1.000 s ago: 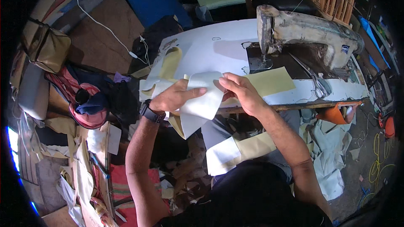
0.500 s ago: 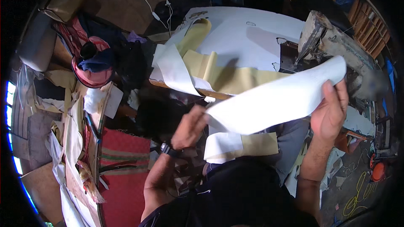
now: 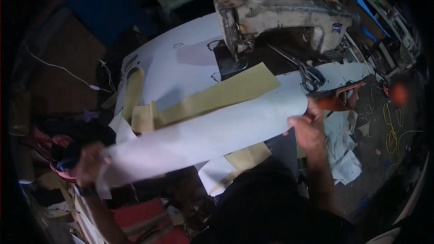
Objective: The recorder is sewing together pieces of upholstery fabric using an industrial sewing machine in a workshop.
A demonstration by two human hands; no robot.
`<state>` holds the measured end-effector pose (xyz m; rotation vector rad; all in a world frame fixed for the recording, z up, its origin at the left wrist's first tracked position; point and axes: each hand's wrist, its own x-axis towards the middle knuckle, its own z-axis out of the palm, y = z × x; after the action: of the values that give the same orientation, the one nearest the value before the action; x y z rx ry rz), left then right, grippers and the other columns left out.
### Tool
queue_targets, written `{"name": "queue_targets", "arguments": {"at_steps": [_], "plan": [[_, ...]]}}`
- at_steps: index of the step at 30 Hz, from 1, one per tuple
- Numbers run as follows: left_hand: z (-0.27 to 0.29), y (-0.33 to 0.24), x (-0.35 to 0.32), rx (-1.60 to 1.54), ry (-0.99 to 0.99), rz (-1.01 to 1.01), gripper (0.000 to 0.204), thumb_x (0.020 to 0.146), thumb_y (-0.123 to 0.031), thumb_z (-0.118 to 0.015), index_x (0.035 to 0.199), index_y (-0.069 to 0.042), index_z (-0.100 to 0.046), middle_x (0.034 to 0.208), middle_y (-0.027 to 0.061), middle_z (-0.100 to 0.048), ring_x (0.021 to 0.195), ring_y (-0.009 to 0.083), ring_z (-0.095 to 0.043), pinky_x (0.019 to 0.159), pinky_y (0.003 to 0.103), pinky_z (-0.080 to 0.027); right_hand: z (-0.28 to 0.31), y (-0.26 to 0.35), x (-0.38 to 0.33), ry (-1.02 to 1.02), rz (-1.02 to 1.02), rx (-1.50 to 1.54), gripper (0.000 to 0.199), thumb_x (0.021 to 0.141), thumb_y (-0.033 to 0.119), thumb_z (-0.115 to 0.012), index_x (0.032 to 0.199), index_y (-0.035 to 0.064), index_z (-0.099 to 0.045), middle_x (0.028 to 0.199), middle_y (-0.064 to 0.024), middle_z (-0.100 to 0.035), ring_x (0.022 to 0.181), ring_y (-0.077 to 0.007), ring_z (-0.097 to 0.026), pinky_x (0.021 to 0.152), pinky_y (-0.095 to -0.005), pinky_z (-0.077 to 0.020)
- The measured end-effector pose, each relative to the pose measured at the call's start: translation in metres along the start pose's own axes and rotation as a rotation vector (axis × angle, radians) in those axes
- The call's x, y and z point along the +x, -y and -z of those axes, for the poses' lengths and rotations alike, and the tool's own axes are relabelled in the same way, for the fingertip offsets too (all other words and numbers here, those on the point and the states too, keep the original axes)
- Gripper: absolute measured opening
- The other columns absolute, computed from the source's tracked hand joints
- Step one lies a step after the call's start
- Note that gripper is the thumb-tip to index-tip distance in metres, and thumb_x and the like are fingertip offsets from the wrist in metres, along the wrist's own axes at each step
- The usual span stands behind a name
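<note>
The white worktable (image 3: 156,47) stands in a dim, cluttered room. At far left, your left hand (image 3: 91,165), blurred, is closed on one end of the white sheet (image 3: 208,131). The sheet spans the table's near edge, in front of a yellowish strip (image 3: 217,91). Farther right stands the sewing machine (image 3: 285,18), with scissors (image 3: 312,78) before it. Your right hand (image 3: 308,126) pinches the sheet's right end.

No text can be read for certain: the small blue badge (image 3: 337,28) on the right end of the sewing machine (image 3: 282,14), far right, bears only tiny, pale, unclear marks.
</note>
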<state>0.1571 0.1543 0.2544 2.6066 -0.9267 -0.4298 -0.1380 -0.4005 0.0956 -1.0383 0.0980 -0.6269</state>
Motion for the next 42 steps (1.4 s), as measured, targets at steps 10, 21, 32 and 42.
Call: {"name": "queue_targets", "arguments": {"at_steps": [10,21,32,42], "plan": [[0.115,-0.168,0.299,1.125,-0.484,-0.402,0.055,0.089,-0.044,-0.072,0.131,-0.01,-0.066,0.129,0.0206,-0.067,0.126,0.036,-0.058,0.105,0.05,-0.045,-0.038,-0.027,0.041,-0.002,-0.423,-0.057,0.028,0.104,0.023,-0.057,0.11,-0.0038,-0.062,0.097,-0.0216,-0.074,0.078,-0.0241,-0.074,0.058,-0.0304,-0.0591],[-0.23,-0.223,0.229,0.144,-0.416,-0.611,0.05,0.091,-0.024,-0.074,0.138,-0.013,-0.061,0.14,0.0144,-0.06,0.131,0.0356,-0.056,0.11,0.046,-0.046,-0.02,-0.076,0.031,-0.072,-0.536,0.201,0.03,0.107,0.032,-0.052,0.118,0.0042,-0.054,0.116,-0.0262,-0.07,0.087,-0.0293,-0.075,0.065,-0.039,-0.0651],[-0.217,-0.145,0.162,0.064,-0.133,-0.483,0.062,0.095,-0.036,-0.071,0.147,-0.007,-0.053,0.161,0.0202,-0.037,0.151,0.0393,-0.03,0.124,0.053,-0.024,-0.034,-0.096,-0.029,-0.1,-0.511,0.242,0.04,0.107,0.03,-0.052,0.126,-0.0056,-0.056,0.118,-0.0285,-0.069,0.091,-0.0313,-0.073,0.079,-0.043,-0.0624],[-0.248,-0.231,0.21,-0.065,-0.314,-0.445,0.044,0.091,-0.028,-0.073,0.123,0.002,-0.067,0.136,0.0209,-0.062,0.128,0.0399,-0.056,0.106,0.051,-0.043,-0.042,-0.11,-0.024,-0.059,-0.526,0.278,0.037,0.107,0.031,-0.054,0.12,-0.0027,-0.062,0.117,-0.0221,-0.071,0.091,-0.0254,-0.072,0.08,-0.0402,-0.0614]]}}
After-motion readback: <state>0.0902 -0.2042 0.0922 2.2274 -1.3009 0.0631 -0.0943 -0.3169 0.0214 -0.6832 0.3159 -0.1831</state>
